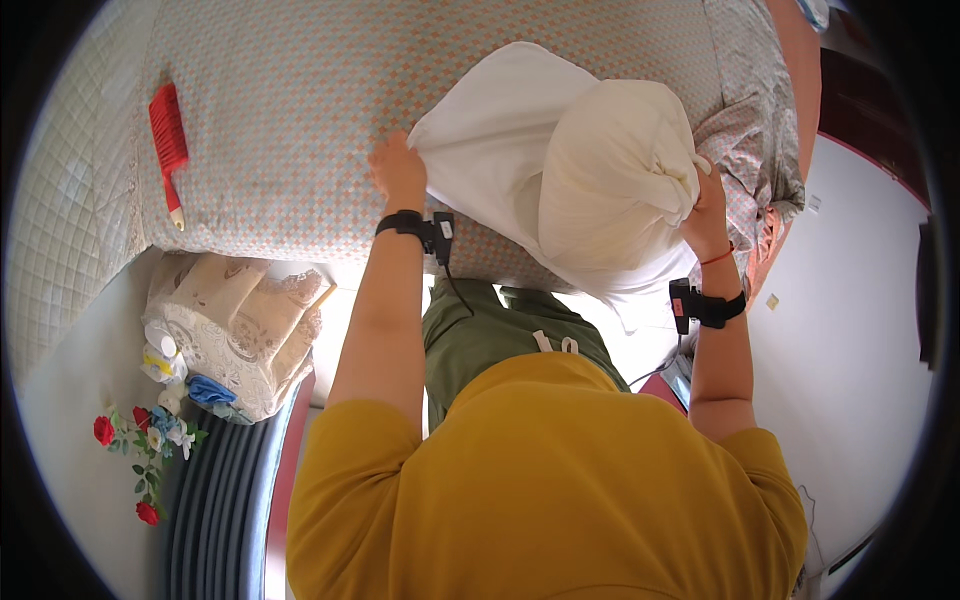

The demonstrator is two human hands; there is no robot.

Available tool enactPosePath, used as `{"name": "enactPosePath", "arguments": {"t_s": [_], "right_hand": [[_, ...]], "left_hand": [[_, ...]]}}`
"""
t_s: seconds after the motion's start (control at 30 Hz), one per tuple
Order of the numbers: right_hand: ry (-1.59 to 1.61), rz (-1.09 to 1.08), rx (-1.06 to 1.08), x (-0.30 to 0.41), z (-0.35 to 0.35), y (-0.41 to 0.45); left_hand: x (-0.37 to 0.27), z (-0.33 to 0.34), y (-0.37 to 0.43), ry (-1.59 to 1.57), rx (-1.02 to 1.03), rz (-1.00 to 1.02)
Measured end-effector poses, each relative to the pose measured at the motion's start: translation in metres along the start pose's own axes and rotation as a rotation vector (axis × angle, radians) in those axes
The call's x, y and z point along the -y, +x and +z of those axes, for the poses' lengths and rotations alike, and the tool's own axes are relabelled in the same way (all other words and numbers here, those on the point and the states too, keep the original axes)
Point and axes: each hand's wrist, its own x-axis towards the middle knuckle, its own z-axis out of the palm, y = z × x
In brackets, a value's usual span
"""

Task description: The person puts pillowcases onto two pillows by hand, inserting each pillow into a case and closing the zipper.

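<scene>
A large white cloth point(495, 127), perhaps a pillowcase or duvet cover, lies on the bed in front of me. On its right part rests a bulging cream fabric bundle point(615, 172), its end twisted and gathered. My right hand point(707, 206) grips that gathered end from the right side; some fingers are hidden behind the fabric. At the cloth's left corner, my left hand point(399, 171) touches the edge, knuckles up. Whether its fingers pinch the cloth is not clear.
A red bed brush point(169, 135) lies on the checked bedsheet point(300, 112) at left. Crumpled patterned bedding point(750, 150) is heaped at right. Below the bed's left edge stands a lace-covered piece of furniture point(232, 337), with artificial flowers point(154, 435) and a dark curtain point(210, 510) beside it.
</scene>
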Motion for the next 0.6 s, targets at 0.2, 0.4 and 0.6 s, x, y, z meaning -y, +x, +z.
{"name": "enactPosePath", "arguments": {"t_s": [0.2,0.4,0.6], "right_hand": [[-0.112,-0.040,-0.040,0.010,0.005,-0.013],[-0.134,-0.004,-0.053,0.028,0.004,-0.031],[-0.102,0.038,-0.049,0.020,0.008,-0.055]], "left_hand": [[-0.094,0.002,-0.031,-0.323,0.395,0.905],[-0.083,0.097,-0.057,-0.136,0.298,0.836],[-0.084,0.017,-0.009,-0.583,0.687,0.249]]}}
